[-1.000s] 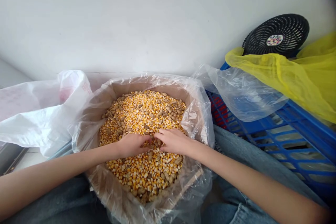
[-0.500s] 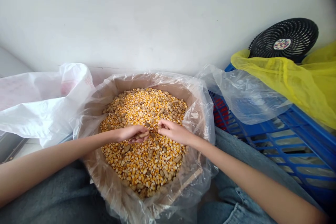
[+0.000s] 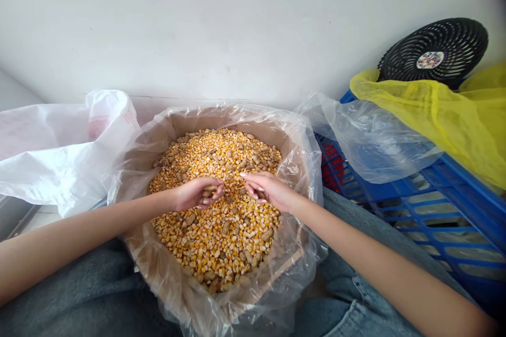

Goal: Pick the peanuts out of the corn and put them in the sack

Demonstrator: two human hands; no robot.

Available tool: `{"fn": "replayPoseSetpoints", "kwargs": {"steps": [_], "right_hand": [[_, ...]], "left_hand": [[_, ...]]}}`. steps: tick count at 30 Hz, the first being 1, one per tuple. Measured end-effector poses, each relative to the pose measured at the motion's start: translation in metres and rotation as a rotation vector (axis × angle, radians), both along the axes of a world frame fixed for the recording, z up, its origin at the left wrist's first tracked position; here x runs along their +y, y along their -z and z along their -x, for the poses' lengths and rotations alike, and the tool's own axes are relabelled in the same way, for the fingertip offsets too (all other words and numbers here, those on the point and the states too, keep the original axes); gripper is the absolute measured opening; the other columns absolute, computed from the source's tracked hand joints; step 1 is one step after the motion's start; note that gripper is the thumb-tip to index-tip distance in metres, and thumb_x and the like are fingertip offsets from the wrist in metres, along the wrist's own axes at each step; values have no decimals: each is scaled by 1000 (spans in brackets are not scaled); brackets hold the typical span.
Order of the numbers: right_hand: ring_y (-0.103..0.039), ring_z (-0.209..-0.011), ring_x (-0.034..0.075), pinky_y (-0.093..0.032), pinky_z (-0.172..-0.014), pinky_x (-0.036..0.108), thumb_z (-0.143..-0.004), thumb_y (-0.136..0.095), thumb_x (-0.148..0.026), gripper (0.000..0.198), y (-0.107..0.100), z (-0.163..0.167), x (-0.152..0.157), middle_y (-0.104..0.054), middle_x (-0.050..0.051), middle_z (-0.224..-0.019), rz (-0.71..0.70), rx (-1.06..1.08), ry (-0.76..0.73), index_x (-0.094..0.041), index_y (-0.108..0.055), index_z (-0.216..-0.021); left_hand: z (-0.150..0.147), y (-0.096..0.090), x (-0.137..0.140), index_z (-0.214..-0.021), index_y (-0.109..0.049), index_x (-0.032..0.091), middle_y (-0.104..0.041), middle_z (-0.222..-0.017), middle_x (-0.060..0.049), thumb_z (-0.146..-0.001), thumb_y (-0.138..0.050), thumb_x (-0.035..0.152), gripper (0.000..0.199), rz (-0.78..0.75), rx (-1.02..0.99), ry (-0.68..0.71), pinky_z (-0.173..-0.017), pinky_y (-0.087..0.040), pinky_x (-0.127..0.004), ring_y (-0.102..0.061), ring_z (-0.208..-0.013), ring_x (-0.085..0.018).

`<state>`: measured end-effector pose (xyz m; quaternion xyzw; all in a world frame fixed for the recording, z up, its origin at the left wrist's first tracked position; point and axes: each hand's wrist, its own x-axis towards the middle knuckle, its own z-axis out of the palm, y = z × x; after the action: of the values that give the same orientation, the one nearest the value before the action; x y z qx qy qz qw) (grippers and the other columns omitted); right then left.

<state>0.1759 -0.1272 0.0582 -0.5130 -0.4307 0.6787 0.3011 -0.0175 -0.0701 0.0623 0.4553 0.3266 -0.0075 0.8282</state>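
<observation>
Curling around what look like unshelled peanuts point(image 3: 207, 190), the left hand point(image 3: 193, 193) is hanging over corn kernels point(image 3: 209, 245) in the plastic-lined cardboard box point(image 3: 221, 120), near the half-curled right hand point(image 3: 271, 189) (contents, if any, hidden), with low, snug cupping probably serving best against spills.

No legible text or numbers anywhere.

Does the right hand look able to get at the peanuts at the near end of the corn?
Probably yes: the right hand is over the corn, and those peanuts lie uncovered on top, with the clear plastic liner around them, not across.
</observation>
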Motion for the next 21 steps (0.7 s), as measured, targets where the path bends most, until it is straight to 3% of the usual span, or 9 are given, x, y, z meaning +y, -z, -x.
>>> {"fn": "replayPoseSetpoints", "kwargs": {"steps": [3,6,9,16,21], "right_hand": [[-37,-43,7,-24,-41,20,-77,-36,-47,37,9,6,-5,-42,-3,-50,-213,-455,-143,-16,-43,-56],[-50,-57,13,-30,-49,22,-75,-43,-39,22,15,12,-13,-55,0,-62,-500,-854,-350,-20,-54,-80],[-55,-67,19,-34,-56,25,-73,-47,-33,25,17,17,-20,-61,4,-75,-655,-1104,-583,-22,-51,-96],[-57,-74,21,-38,-59,27,-77,-41,-29,21,17,20,-20,-62,6,-84,-712,-1239,-759,-21,-49,-94],[-57,-73,21,-38,-58,27,-77,-41,-30,23,21,20,-21,-62,5,-80,-741,-1239,-763,-21,-48,-96]], "left_hand": [[0,3,-4,-77,-49,17,-39,-62,4,-76,-38,33,19,-194,99,103,-38,-21,-18,-29,-43,-5],[1,8,-14,-88,-53,19,-51,-72,1,-78,-37,33,23,-642,141,346,-53,-34,-20,-43,-57,-8],[3,15,-26,-87,-56,20,-56,-82,-4,-78,-40,34,24,-1086,151,579,-67,-36,-25,-50,-73,-15],[5,31,-38,-104,-48,19,-57,-92,-8,-74,-44,39,36,-1535,212,821,-59,-40,-25,-55,-72,-18],[4,35,-45,-103,-47,18,-58,-85,-7,-79,-37,37,33,-1713,221,871,-53,-40,-24,-56,-66,-16]]}}
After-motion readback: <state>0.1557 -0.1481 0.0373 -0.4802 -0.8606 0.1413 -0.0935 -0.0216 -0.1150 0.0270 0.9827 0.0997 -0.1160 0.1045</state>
